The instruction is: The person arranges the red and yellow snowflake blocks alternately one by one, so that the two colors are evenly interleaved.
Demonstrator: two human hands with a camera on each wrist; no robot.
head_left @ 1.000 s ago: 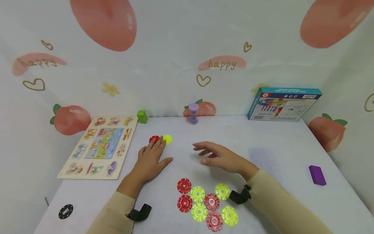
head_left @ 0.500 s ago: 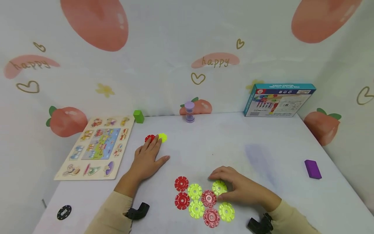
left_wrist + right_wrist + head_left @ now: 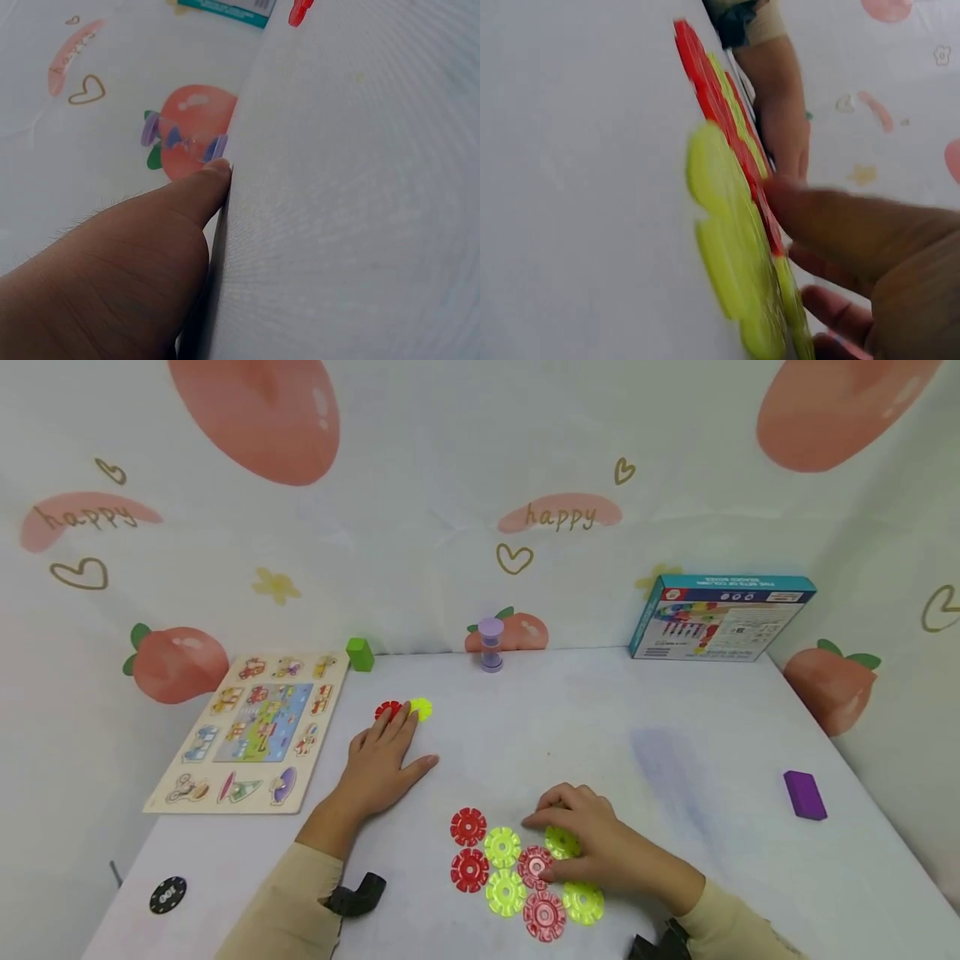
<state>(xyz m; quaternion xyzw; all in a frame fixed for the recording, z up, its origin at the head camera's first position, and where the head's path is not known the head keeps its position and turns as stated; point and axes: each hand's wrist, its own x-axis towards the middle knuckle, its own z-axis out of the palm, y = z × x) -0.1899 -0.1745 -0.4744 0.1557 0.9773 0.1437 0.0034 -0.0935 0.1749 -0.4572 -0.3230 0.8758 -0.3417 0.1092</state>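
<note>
My left hand (image 3: 381,768) lies flat with spread fingers. Its fingertips rest on a red notched plastic disc (image 3: 387,708) and beside a yellow notched disc (image 3: 422,709). My right hand (image 3: 592,839) hovers low over a cluster of flat discs, thumb and fingers apart and gently bent. Its thumb is over a red disc (image 3: 534,865), and its hand partly covers a yellow disc (image 3: 562,842). Whether the thumb touches is unclear. Other red discs (image 3: 469,870) and yellow discs (image 3: 506,893) lie alongside. The right wrist view shows the thumb (image 3: 817,217) close to the blurred discs.
A wooden picture puzzle board (image 3: 247,735) lies at the left, with a green block (image 3: 360,654) behind it. A purple hourglass (image 3: 491,645) and a boxed toy set (image 3: 720,620) stand at the back. A purple block (image 3: 806,795) is right; a black chip (image 3: 168,895) is left.
My right hand has come down toward the front from mid-table to the disc cluster, then shifted slightly left. My left hand stays on its two discs. The discs look unmoved.
</note>
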